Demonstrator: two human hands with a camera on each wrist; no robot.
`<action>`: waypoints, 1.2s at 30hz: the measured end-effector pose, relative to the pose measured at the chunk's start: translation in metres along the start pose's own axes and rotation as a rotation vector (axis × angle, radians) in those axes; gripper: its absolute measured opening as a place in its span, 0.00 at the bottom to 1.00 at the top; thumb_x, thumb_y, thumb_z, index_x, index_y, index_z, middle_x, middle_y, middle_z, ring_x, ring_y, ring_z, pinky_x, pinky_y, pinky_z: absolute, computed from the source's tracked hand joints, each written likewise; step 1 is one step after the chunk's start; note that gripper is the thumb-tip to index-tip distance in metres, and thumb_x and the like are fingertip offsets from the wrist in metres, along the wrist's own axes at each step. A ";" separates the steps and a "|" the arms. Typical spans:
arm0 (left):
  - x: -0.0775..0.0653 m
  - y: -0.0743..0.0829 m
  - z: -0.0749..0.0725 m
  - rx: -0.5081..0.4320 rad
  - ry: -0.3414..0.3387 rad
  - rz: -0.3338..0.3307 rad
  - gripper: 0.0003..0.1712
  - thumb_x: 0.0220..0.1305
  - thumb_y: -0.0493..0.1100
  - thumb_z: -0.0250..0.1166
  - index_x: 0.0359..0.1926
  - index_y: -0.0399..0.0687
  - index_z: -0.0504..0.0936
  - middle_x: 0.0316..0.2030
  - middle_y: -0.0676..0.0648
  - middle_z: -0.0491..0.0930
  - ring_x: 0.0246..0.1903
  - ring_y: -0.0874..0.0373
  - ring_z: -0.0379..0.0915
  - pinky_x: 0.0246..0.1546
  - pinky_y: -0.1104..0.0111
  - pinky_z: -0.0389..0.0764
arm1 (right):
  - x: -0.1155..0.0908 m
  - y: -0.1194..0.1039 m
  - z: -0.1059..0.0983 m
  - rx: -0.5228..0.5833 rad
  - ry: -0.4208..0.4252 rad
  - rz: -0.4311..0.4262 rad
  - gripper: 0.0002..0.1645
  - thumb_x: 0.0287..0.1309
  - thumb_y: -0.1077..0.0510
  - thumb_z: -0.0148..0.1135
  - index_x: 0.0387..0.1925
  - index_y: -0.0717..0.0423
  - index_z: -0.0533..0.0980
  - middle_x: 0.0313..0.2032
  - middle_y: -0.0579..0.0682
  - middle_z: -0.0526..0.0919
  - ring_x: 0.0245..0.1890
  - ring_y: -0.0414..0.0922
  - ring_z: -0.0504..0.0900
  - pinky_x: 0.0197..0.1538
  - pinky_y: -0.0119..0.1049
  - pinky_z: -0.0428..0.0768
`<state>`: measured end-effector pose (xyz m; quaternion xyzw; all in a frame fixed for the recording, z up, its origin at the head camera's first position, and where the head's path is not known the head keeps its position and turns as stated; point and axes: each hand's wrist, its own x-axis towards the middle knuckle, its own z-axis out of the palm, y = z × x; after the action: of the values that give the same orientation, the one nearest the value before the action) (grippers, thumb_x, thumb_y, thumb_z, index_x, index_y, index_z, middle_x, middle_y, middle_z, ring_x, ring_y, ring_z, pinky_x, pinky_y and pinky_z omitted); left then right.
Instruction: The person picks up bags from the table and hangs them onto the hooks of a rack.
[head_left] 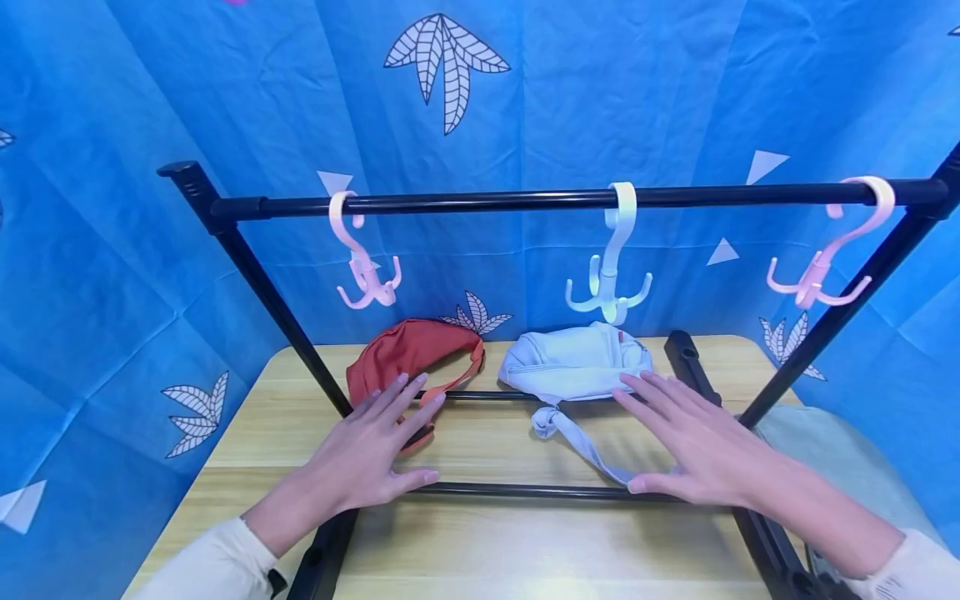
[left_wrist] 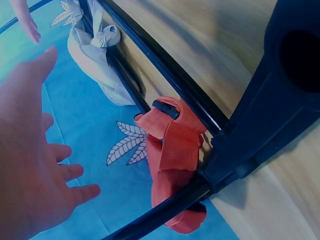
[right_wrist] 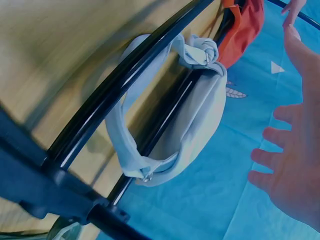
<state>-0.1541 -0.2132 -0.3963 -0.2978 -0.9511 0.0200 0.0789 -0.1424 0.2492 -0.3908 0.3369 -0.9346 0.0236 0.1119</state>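
Note:
My left hand is held out with its fingers spread and nothing in it, in front of a red waist bag. The bag's orange strap and black buckle show in the left wrist view. To the right, my right hand also reaches forward with straight fingers, holding nothing. It is nearest to a light blue bag with a knotted strap. Both bags lie at the rack's lower bars. Above them, a pink hook, a pale blue hook and another pink hook hang from the top bar.
The black metal rack stands on a wooden table, its slanted side posts flanking both hands. A blue patterned curtain hangs behind. At the right, a pale grey-green surface lies beside the table.

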 end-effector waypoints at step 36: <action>0.004 0.004 0.016 -0.036 0.080 -0.038 0.57 0.58 0.73 0.69 0.80 0.53 0.61 0.73 0.37 0.68 0.64 0.36 0.75 0.50 0.48 0.88 | 0.073 -0.026 0.014 0.071 0.049 -0.121 0.42 0.61 0.40 0.72 0.72 0.50 0.71 0.74 0.53 0.71 0.72 0.53 0.72 0.69 0.53 0.78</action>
<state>-0.1583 -0.2076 -0.4122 -0.2818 -0.9529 -0.0107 0.1116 -0.1833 0.1821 -0.3885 0.3959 -0.9080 0.0582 0.1241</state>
